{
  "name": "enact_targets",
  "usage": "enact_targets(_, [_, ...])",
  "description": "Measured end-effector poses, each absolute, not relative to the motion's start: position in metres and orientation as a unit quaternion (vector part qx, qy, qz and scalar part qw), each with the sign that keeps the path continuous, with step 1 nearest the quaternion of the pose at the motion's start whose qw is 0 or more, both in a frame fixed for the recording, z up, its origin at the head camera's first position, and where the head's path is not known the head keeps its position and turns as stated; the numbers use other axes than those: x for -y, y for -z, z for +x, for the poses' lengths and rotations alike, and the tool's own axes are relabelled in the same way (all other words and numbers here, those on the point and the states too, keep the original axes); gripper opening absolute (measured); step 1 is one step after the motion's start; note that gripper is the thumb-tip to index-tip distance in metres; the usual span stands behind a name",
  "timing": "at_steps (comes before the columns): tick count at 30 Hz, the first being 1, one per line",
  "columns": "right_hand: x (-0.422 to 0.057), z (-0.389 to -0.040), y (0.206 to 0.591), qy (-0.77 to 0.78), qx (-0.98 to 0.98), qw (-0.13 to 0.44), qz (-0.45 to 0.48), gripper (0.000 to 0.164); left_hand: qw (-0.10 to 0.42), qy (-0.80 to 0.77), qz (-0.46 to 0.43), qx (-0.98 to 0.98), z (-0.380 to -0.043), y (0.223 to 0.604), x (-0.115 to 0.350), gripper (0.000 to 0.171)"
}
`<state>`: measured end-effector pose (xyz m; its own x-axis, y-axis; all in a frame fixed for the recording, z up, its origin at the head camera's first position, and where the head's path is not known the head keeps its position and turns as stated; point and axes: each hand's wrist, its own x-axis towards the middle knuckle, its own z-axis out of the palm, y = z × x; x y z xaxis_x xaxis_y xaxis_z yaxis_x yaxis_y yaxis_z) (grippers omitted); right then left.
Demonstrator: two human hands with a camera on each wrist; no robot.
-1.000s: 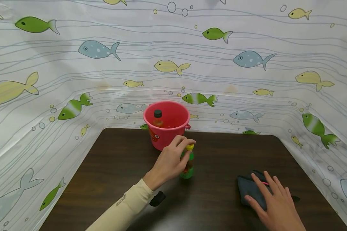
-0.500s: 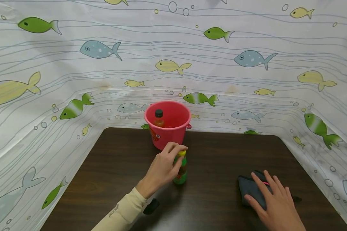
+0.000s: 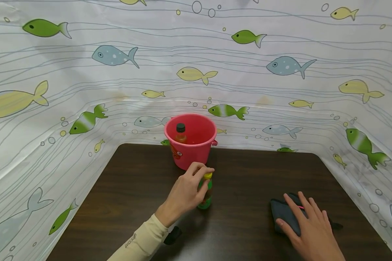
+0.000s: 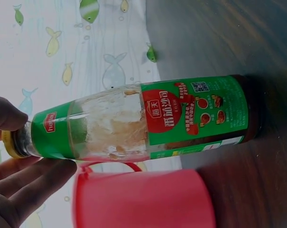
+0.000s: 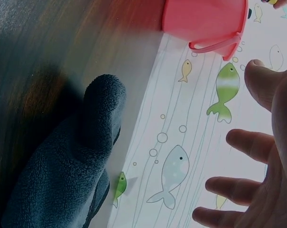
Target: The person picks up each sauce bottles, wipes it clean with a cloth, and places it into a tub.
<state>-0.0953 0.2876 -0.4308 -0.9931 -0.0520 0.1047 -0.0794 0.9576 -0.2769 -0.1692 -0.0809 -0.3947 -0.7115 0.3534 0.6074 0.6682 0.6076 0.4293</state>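
Note:
My left hand point(image 3: 183, 194) pinches the yellow-capped neck of a glass ketchup bottle point(image 3: 205, 197) between thumb and fingers. The bottle is upright in front of the pink bucket, and its green label with a red patch point(image 4: 162, 111) shows in the left wrist view. Whether its base touches the table cannot be told. Spread and relaxed, my right hand point(image 3: 308, 228) is over a dark blue-grey cloth point(image 3: 285, 215) at the right. In the right wrist view the cloth point(image 5: 72, 147) lies folded and bunched, apart from the fingers, which hold nothing.
The pink bucket point(image 3: 196, 156) stands at the back of the dark wooden table point(image 3: 248, 181), with a dark-capped bottle point(image 3: 181, 134) inside it. A fish-patterned white sheet point(image 3: 143, 32) encloses the table's back and sides.
My left hand has brought the ketchup bottle a little to the left and nearer to me, mostly in the first half second. My right hand and the cloth have hardly moved.

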Motion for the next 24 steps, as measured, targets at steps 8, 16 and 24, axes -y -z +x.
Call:
enact_targets(8, [-0.292, -0.105, 0.442, -0.109, 0.994, 0.006, 0.023, 0.086, 0.29, 0.245, -0.319, 0.868, -0.169, 0.393, 0.082, 0.034])
enact_targets(16, [-0.303, -0.112, 0.484, -0.099, 0.988, -0.116, -0.016, 0.103, 0.298, 0.236, -0.321, 0.867, -0.168, 0.394, 0.081, 0.036])
enact_targets(24, [-0.306, -0.112, 0.495, -0.101, 0.986, -0.128, -0.021, 0.103, 0.301, 0.232, -0.32, 0.868, -0.169, 0.396, 0.081, 0.037])
